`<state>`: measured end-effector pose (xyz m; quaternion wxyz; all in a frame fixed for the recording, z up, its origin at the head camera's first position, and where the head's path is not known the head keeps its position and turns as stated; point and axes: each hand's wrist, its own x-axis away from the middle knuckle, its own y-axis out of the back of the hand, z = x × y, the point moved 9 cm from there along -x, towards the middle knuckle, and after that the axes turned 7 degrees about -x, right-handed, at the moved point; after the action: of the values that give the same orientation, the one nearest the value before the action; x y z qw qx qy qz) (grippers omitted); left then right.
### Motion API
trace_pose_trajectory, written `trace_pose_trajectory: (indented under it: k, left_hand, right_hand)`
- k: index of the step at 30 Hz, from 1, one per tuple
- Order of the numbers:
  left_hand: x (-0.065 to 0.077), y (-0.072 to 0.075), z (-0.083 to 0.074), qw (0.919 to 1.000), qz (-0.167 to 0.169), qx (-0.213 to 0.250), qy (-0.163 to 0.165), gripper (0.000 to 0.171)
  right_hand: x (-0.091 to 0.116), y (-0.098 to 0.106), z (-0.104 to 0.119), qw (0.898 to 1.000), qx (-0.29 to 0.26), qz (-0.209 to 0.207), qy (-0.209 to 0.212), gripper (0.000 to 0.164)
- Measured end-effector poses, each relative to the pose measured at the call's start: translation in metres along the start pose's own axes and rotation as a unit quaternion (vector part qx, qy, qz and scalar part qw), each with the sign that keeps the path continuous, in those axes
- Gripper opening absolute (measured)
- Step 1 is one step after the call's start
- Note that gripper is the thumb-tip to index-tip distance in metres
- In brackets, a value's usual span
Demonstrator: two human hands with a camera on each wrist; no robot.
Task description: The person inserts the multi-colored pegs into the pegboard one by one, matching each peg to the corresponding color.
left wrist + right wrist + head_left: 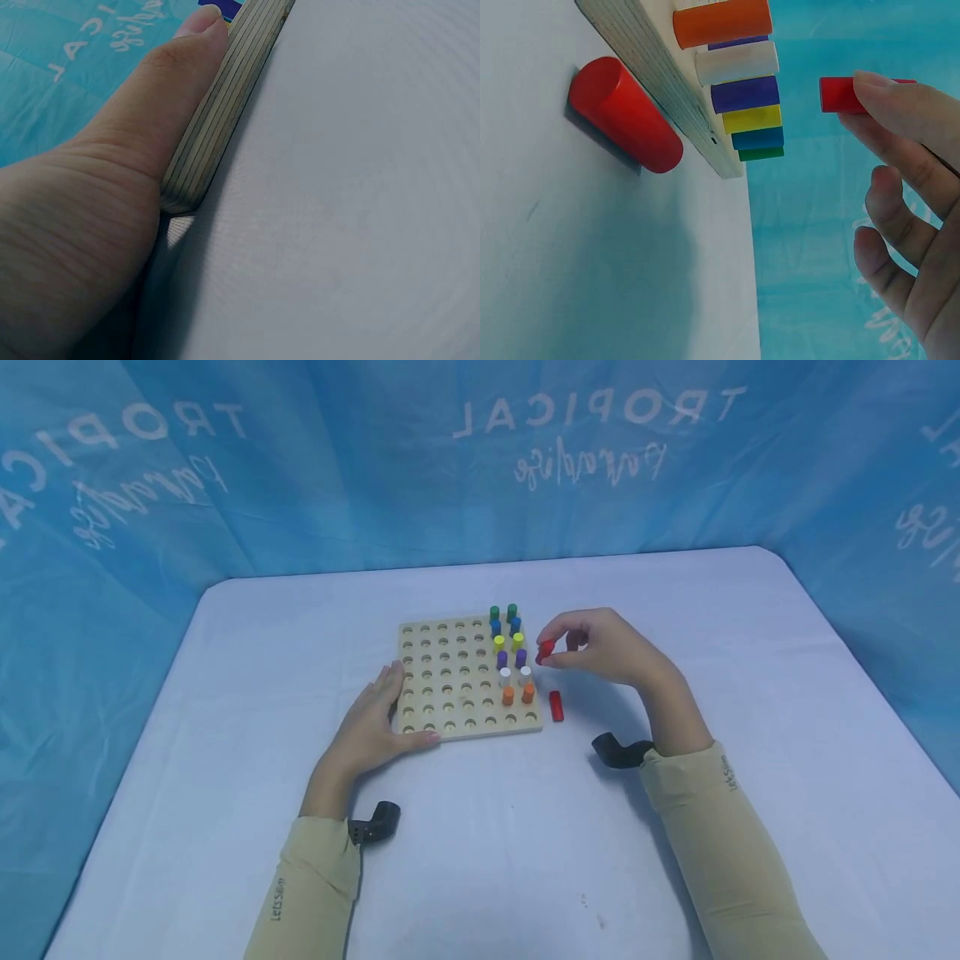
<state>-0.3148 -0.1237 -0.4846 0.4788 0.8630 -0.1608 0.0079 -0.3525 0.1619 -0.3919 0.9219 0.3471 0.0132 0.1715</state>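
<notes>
A square wooden pegboard (450, 681) lies on the table with rows of round holes. Two columns of coloured pegs stand at its right side: green, blue, yellow, purple, white and orange (508, 696). My left hand (369, 718) rests against the board's near left corner, thumb straight along the front edge and fingers along the left side. Just right of the board, my right hand (611, 647) pinches a red peg (841, 95) between thumb and fingertips, raised above the table. A second red peg (556, 706) lies on its side beside the board's right edge.
The table (480, 860) has a white cover. Blue curtains (360, 468) with lettering hang behind it and at both sides. A black wrist-worn device (621, 752) juts inward from the right sleeve, and another black device (377, 823) from the left.
</notes>
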Motion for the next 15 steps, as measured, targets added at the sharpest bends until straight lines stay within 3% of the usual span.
trace_pose_trajectory:
  k: [15]
  left_hand:
    - [-0.001,-0.002,0.003,1.0,0.006,0.0,0.004,0.132]
  right_hand:
    - [0.002,-0.024,0.022,0.998,-0.007,0.043,0.043,0.022]
